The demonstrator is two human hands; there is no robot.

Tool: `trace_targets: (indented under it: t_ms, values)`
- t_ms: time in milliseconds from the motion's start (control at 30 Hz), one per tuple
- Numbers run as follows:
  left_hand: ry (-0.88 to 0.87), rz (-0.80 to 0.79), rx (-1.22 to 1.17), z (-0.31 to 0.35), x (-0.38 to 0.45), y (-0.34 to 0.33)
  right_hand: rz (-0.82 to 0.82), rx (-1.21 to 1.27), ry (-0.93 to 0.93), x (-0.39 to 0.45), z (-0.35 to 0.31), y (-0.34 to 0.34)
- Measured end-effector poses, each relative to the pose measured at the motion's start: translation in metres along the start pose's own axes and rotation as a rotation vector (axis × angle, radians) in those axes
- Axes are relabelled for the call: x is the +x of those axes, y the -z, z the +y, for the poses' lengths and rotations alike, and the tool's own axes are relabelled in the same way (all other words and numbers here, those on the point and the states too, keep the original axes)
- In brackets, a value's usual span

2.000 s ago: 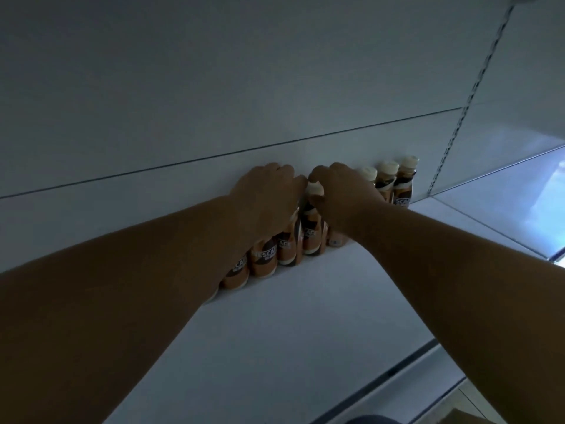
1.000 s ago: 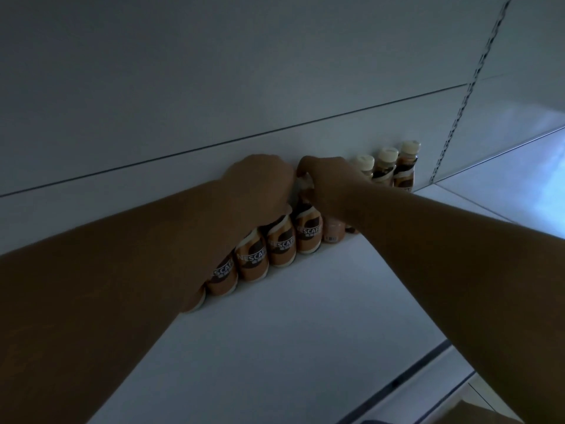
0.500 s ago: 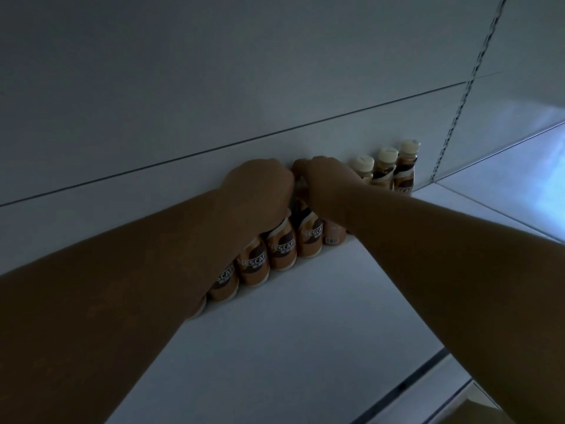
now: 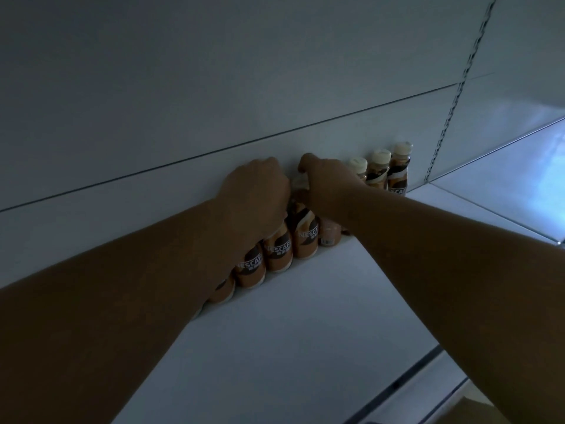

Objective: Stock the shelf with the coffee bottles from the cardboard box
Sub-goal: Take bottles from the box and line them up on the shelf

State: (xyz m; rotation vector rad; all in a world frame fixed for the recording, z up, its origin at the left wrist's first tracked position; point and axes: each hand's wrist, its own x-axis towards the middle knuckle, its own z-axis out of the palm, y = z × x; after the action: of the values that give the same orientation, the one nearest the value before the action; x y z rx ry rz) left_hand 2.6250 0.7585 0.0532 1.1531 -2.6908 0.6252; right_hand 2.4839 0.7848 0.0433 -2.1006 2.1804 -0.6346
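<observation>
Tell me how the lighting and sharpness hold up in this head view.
Head view: dim overall; both forearms and the left hand and right hand are dark and underexposed. The coffee bottles stay legible, labels readable. A bright bluish glare washes the panel at far right. Wide-angle distortion tilts the shelf lines.

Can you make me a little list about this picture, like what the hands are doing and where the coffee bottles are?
place: white shelf, dim light
bottles: a row of coffee bottles standing upright along the back wall
left hand: left hand over the bottle tops in the middle of the row
right hand: right hand right beside it, also on the bottle tops
bottles free of the hands: three cream-capped bottles at the right end
front of shelf: bare
grip: hidden, cannot tell
</observation>
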Motion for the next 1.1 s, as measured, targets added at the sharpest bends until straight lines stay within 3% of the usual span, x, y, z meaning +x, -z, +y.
trace_targets:
  t_ms: [167,400,700,800,900,967,1100]
  values:
    - [-0.025,0.136,-0.111,0.014,0.013,0.001,0.036,0.031,-0.025,-0.007,0.012,0.007]
    - [0.014,-0.007,-0.038,0.033,0.037,0.004,0.125,-0.023,-0.027,-0.013,0.043,0.011]
    - [0.014,-0.01,-0.039,0.032,0.043,0.001,0.075,-0.027,0.005,0.002,0.055,0.013]
    - [-0.008,-0.023,-0.062,0.034,0.047,0.005,0.175,0.063,0.005,-0.003,0.066,0.02]
    - [-0.048,0.086,-0.052,0.044,0.054,0.004,0.261,0.061,-0.02,-0.006,0.08,0.025]
    - [-0.058,0.118,-0.058,0.054,0.062,0.004,0.243,0.011,-0.049,-0.004,0.09,0.025]
    - [-0.031,-0.007,-0.009,0.067,0.083,0.005,0.136,-0.066,-0.081,0.004,0.104,0.023]
